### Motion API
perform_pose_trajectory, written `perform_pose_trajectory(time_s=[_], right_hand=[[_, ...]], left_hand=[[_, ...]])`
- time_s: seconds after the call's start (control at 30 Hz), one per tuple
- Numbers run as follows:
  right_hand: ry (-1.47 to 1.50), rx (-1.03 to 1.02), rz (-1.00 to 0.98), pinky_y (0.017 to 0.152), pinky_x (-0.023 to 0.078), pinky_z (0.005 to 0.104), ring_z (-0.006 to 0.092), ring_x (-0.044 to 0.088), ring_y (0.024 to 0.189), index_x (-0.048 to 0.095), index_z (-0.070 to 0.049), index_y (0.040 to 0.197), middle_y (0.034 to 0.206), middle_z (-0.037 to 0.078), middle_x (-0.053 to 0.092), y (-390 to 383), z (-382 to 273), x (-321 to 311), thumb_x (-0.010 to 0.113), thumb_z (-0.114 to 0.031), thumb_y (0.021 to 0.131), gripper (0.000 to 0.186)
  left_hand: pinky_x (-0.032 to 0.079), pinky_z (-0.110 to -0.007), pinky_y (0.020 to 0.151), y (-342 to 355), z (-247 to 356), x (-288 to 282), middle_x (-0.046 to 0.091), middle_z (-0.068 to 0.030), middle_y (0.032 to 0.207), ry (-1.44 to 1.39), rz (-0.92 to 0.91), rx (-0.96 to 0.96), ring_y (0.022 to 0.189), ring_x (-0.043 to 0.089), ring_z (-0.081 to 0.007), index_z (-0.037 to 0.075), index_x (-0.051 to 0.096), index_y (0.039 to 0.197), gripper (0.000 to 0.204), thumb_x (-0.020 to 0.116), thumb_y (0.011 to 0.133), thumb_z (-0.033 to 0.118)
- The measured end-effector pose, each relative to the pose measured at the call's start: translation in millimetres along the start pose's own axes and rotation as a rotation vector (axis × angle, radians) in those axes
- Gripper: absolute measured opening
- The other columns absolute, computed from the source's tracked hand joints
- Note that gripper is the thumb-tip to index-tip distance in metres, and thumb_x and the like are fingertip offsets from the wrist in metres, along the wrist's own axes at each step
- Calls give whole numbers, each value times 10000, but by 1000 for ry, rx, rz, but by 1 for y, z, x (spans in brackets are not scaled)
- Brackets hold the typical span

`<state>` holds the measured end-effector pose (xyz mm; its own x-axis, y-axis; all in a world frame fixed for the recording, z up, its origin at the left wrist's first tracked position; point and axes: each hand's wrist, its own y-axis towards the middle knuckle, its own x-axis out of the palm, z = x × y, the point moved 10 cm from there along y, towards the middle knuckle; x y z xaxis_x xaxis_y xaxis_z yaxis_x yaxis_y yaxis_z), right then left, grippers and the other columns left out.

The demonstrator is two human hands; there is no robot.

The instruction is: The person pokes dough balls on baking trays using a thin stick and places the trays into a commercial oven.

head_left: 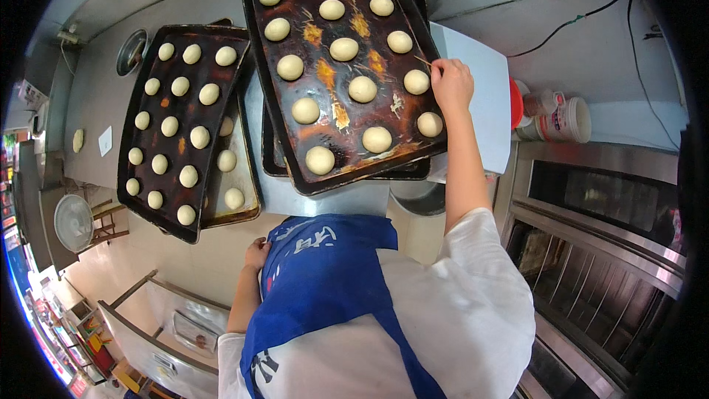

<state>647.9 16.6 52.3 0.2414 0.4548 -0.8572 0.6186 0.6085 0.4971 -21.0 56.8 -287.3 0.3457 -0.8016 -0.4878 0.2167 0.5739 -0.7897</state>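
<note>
My right hand [452,83] is at the right rim of a large dark baking tray [341,124], its fingers pinched round a thin stick [423,61] that points over the tray. Round pale dough balls [362,89] sit in spaced rows across this tray, one [416,82] just left of my fingers. The tray lies askew on another dark tray [402,171]. Down by my blue apron [325,251], my left hand [257,253] is curled at the cloth's edge; what its fingers hold, if anything, is hidden.
Left, a second dark tray [193,96] of dough balls overlaps a lighter tray [251,196] with more. A round metal dish [132,52] stands beyond it. White buckets [569,120] and a red container [515,103] are at right, above a steel oven [591,266]. A metal pot [419,198] sits below the table edge.
</note>
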Motion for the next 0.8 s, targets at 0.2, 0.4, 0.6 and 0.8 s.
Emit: perform_pose_trajectory(time_s=[0.2,0.4,0.6,0.8], right_hand=[[-67,-42,4,698,465,417,268,601,822,698,-144,770,808,44,643,39,-8,30,651,-186,776,64],[-83,-33,-16,702,457,426,267,600,814,695,-157,768,806,37,634,50,-8,49,655,-196,773,56],[-65,-56,55,687,452,429,262,599,803,695,-159,759,781,30,622,58,-17,38,648,-196,771,61],[-89,-9,-3,686,449,428,267,605,822,695,-154,764,797,39,635,53,-7,34,635,-203,787,81]], left_hand=[[483,-352,887,-13,13,2,668,-180,1064,-27,23,-1,991,644,-285,34,572,1226,447,597,871,306],[484,-359,881,-20,14,9,674,-171,1044,12,20,-6,973,649,-285,53,603,1178,419,602,863,330],[486,-366,884,-17,20,5,670,-176,1052,16,20,19,980,646,-297,58,602,1179,425,594,865,344],[488,-372,889,-16,31,3,666,-182,1063,57,8,53,993,642,-301,62,587,1208,438,587,870,341]])
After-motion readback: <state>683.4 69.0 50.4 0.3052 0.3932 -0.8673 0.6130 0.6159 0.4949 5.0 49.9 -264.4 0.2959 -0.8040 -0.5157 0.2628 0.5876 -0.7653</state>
